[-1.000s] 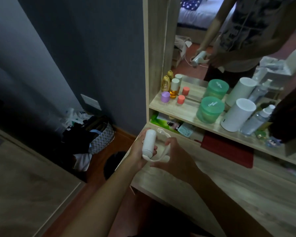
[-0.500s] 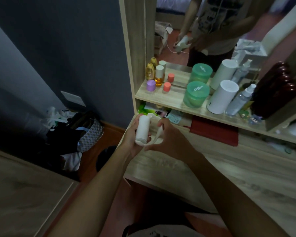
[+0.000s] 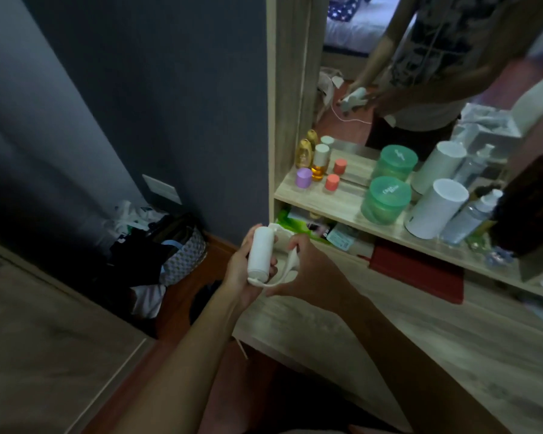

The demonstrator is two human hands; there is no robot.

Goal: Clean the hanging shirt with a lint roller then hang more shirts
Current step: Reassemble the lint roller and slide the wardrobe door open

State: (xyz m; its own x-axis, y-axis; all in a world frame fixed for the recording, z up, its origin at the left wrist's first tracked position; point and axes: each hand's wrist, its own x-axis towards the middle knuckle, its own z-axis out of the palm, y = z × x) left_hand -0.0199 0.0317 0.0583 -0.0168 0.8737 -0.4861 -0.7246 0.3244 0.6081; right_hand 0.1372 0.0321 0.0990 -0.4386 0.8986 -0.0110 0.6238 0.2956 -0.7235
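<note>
Lint roller (image 3: 259, 252) — white cylinder head with a thin curved white handle looping off its lower end; held in the air over the front edge of the wooden table (image 3: 420, 339), below the toiletries shelf (image 3: 336, 202); left hand (image 3: 245, 270) curls round the cylinder, right hand (image 3: 308, 270) pinches the handle just beside it; versus half a second back — same grip, both hands barely shifted.

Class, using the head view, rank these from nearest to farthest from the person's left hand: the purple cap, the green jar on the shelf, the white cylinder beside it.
From the left hand:
1. Purple cap, left end of the shelf.
2. Green jar, mid-shelf.
3. White cylinder, right of the jar.
</note>
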